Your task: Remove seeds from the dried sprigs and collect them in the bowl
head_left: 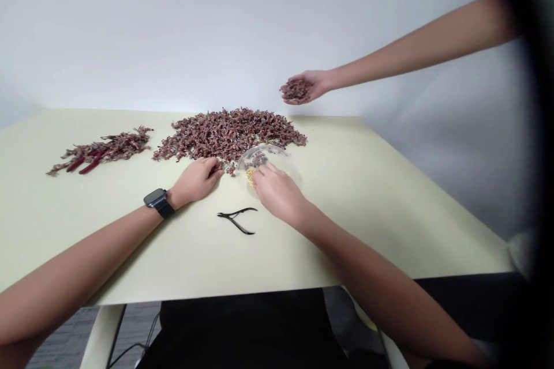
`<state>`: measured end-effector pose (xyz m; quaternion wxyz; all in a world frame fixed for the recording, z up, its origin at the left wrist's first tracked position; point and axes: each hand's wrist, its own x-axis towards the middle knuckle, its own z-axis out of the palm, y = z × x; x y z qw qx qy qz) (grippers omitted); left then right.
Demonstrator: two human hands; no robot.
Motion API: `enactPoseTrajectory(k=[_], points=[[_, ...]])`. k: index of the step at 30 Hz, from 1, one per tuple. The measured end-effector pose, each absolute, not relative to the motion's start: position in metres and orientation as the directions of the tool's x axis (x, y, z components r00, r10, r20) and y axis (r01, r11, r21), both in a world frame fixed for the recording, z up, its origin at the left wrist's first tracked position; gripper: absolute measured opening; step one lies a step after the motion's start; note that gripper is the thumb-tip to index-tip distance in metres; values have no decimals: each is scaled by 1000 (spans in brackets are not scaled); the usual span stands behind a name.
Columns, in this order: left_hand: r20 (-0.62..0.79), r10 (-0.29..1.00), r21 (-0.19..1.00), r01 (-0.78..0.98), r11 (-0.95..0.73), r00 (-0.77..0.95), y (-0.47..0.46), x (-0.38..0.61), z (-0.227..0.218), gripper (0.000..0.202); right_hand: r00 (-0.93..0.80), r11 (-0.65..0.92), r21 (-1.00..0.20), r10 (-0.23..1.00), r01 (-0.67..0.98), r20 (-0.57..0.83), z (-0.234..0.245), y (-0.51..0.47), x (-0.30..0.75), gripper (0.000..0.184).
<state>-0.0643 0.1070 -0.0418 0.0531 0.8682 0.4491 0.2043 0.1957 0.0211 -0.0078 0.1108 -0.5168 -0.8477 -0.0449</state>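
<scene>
"How does your left hand (197, 180) stand to the brown pieces (231, 134)?"

"It rests at the near edge of their main heap, some lying right at your curled fingertips. You have your fingers drawn together, but I cannot tell whether they pinch one."

"And your right hand (279, 189)?"

"It dips over the near side of the clear bowl (283, 159), its bunched fingers just beside the small gold pieces (250, 176). I cannot tell what you grip there, if anything."

"Your arms?"

"Both reach forward and inward over the surface (398, 213), wrists low, the left one wearing a dark watch (158, 202)."

"Further out?"

"Black nippers (237, 219) lie nearer you, between your forearms, handles spread. Well to your left is a smaller brown heap (119, 147) with dark red handles (90, 161) on it. Beyond the bowl, a co-worker's hand (312, 83) is raised, palm up, cupping more brown pieces."
</scene>
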Motion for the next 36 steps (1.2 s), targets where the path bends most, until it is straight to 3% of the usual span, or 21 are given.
enactPoseTrajectory(k=[8, 17, 25, 36], points=[[308, 805, 295, 754, -587, 507, 107, -65, -41, 24, -441, 476, -85, 858, 875, 264, -8, 22, 199, 12], [302, 804, 278, 759, -589, 513, 109, -66, -43, 26, -446, 491, -107, 848, 865, 286, -7, 19, 197, 17], [288, 817, 327, 751, -574, 499, 104, -65, -38, 28, -342, 430, -177, 860, 885, 379, -4, 19, 199, 13], [277, 878, 383, 793, -474, 391, 101, -64, -37, 23, -266, 382, -240, 876, 892, 402, -5, 24, 202, 8]])
